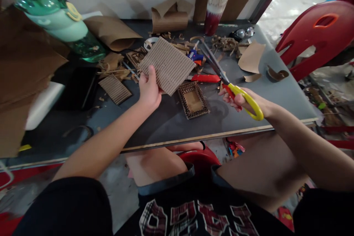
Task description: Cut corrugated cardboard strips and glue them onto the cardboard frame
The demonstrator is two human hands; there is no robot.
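My left hand (150, 90) grips a square sheet of corrugated cardboard (168, 64) by its lower left edge, thumb on top of the ridged face. In my right hand (238, 99) is a pair of scissors (246, 96) with yellow and red handles, its long blades pointing up and away from me. The blades stay apart from the sheet. Between the hands, a small rectangular cardboard frame (180, 94) with a ridged border lies on the dark table (166, 127). A red utility knife (206, 78) and a blue glue gun (195, 56) lie behind it.
A green bottle (59, 22) stands at the left near a dark phone-like slab (79, 86). At the back are a cup with a drink (215, 7), rolled cardboard (170, 20) and glasses (243, 34). Scraps litter the middle. A red chair (318, 37) stands at the right.
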